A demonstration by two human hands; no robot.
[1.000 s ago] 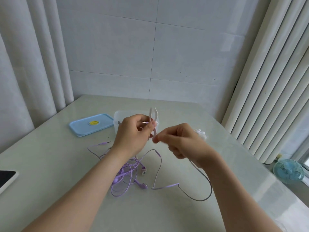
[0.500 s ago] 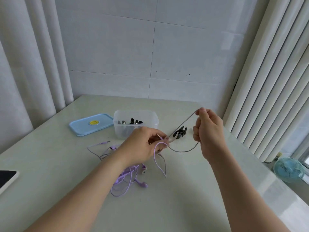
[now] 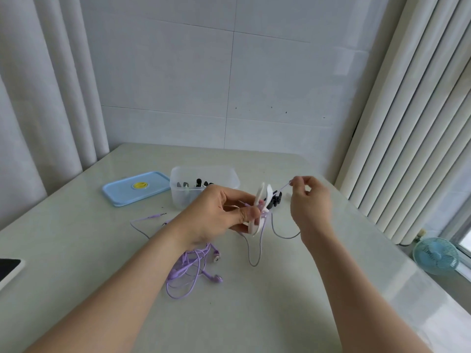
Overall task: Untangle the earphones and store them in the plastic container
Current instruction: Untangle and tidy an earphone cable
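My left hand [image 3: 224,215] is raised above the table, pinching a white cord winder [image 3: 260,212] together with a strand of purple earphone cable. My right hand [image 3: 309,202] pinches the same cable further along, up and to the right, so the cable runs taut between my hands. A slack loop [image 3: 254,250] hangs below them. The remaining purple earphones [image 3: 193,271] lie tangled on the table under my left wrist, plug [image 3: 159,215] to the left. The clear plastic container [image 3: 204,182] stands behind my left hand with dark items inside.
The container's blue lid [image 3: 135,188] lies to its left. A black clip-like item [image 3: 274,200] rests on the table between my hands. A phone [image 3: 7,270] lies at the left table edge. A small blue fan [image 3: 435,256] stands on the floor at right.
The white winder is upright in my left hand again, as a second ago. My right hand drew the purple cable out to the right, then came slightly lower.
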